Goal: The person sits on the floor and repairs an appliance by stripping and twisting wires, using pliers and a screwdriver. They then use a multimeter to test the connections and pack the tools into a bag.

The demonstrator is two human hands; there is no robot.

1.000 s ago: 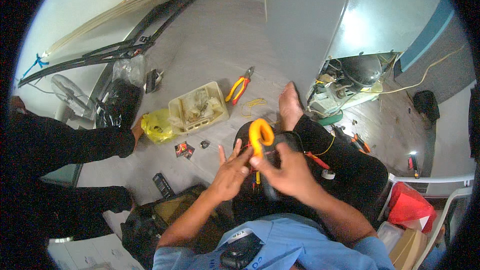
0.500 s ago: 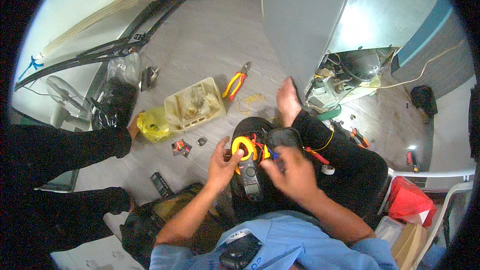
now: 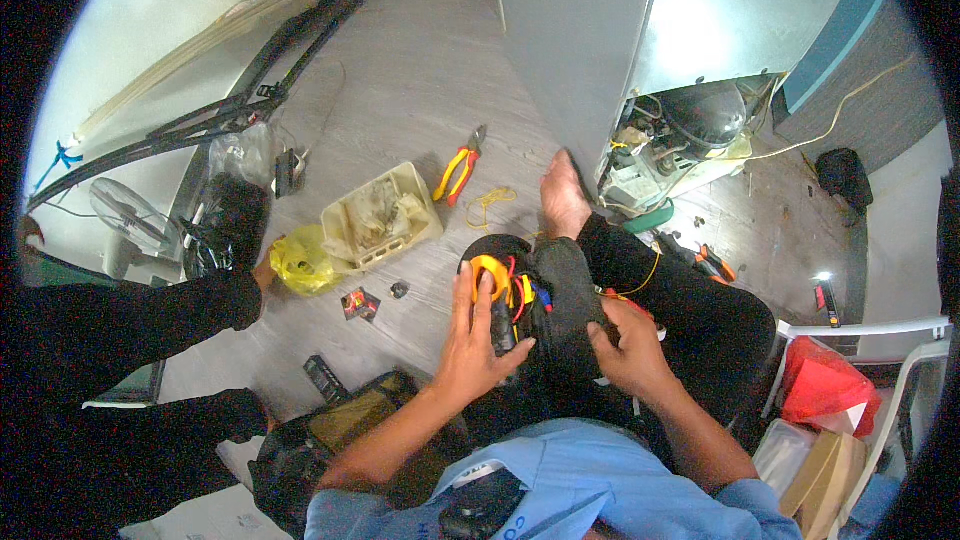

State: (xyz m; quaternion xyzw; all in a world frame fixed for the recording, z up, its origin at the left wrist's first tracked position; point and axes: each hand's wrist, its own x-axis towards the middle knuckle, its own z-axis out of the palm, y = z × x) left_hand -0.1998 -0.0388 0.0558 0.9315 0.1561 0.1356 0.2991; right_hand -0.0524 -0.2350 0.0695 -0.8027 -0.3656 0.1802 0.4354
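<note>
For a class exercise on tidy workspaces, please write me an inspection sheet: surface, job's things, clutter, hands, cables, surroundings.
Surface: grey floor, with items scattered on it.
Job's things: meter with an orange ring, black case and coloured leads, at the person's lap.
Clutter: pliers, pale tub with contents, yellow bag beside it.
Hands: left hand lies over the meter; right hand is at the case's flap, its grip unclear.
Cables: yellow wire loose near the pliers; pale cable runs across at right.
Surroundings: exposed compressor at the base of a cabinet; fan and another person's legs at left.
</note>
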